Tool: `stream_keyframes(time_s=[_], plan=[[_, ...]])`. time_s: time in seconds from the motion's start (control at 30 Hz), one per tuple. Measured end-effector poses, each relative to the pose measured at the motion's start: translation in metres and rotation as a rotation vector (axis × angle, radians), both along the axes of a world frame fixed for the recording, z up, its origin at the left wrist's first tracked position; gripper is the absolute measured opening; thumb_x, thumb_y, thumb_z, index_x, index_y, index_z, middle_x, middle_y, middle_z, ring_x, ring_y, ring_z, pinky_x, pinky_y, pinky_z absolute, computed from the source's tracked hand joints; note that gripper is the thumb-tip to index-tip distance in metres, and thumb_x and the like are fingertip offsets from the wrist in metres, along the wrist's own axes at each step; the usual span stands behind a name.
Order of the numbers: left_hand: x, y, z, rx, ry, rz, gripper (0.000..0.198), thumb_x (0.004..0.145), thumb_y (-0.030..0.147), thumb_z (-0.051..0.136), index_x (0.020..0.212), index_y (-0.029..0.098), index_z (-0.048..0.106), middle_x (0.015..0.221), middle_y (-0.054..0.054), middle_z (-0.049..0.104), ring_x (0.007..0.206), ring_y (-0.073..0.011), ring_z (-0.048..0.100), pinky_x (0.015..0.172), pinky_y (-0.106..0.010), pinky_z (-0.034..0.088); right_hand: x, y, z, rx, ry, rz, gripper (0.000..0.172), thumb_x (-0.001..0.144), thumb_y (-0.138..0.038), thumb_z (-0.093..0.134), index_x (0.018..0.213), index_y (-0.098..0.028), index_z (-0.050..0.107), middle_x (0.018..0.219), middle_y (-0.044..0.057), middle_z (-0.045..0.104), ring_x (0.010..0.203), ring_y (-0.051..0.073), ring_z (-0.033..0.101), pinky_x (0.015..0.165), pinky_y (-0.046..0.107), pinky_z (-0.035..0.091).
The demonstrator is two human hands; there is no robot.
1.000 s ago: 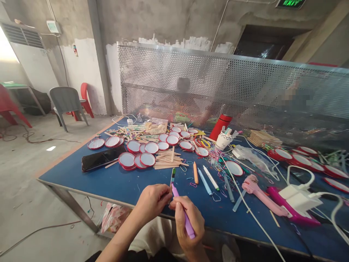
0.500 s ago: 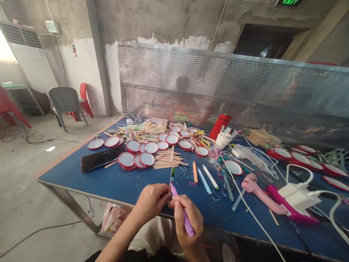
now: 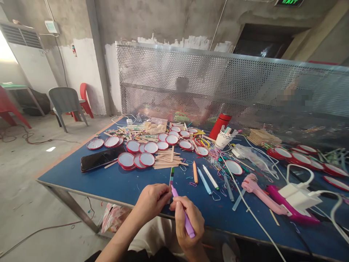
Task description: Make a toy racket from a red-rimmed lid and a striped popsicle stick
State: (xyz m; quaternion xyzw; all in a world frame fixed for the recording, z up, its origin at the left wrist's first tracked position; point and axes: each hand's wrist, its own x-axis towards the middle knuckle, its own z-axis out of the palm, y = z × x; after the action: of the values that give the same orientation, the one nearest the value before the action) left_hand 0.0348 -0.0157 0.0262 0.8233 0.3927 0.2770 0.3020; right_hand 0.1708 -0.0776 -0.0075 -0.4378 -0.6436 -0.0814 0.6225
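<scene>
Two hands, head view: close together by the near edge of the blue table [image 3: 109, 182], and both had something in their grip!
Left hand [image 3: 155, 198]: thumb and fingers pinched the lower part of a flat wooden stick [image 3: 172, 175], its coloured end poking up and away from the person.
Right hand [image 3: 190, 218]: wrapped pen-style around a purple marker [image 3: 188, 225], tip right at the stick, below the bands; actual contact was too small to call.
Stick bands: green at the end, then dark, then bluish, a neat little run.
Stick weight: next to nothing, by the look of it.
Stick stiffness: firm enough for light pressure, yet thin, so a hard bend would probably have snapped it.
Stick surface: bare wood probably gripped well; any damp ink was the likely smear spot.
Stick hold: the plain lower end, by its edges, clear of the colour.
Marker handling: light, rigid, probably smooth; best held low on the barrel for control.
Just beyond: a heap of plain sticks [image 3: 167, 160], with an orange marker [image 3: 195, 172] lying to its right, nearer the person.
</scene>
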Motion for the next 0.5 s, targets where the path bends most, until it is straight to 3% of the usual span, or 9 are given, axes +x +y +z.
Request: stream_keyframes(time_s=[0.5], plan=[[-0.0004,-0.0002,0.0001,-0.017,-0.013,-0.008,0.029,0.095,0.026,0.048,0.068,0.021,0.053,0.066,0.002,0.062,0.062,-0.0137,0.054,0.061,-0.023,0.037,0.0014,0.0006,-0.0047,0.022,0.064,-0.025,0.020,0.101,-0.010,0.048,0.103,-0.021,0.066,0.067,-0.002,0.068,0.056,0.013,0.068,0.062,0.025,0.055]])
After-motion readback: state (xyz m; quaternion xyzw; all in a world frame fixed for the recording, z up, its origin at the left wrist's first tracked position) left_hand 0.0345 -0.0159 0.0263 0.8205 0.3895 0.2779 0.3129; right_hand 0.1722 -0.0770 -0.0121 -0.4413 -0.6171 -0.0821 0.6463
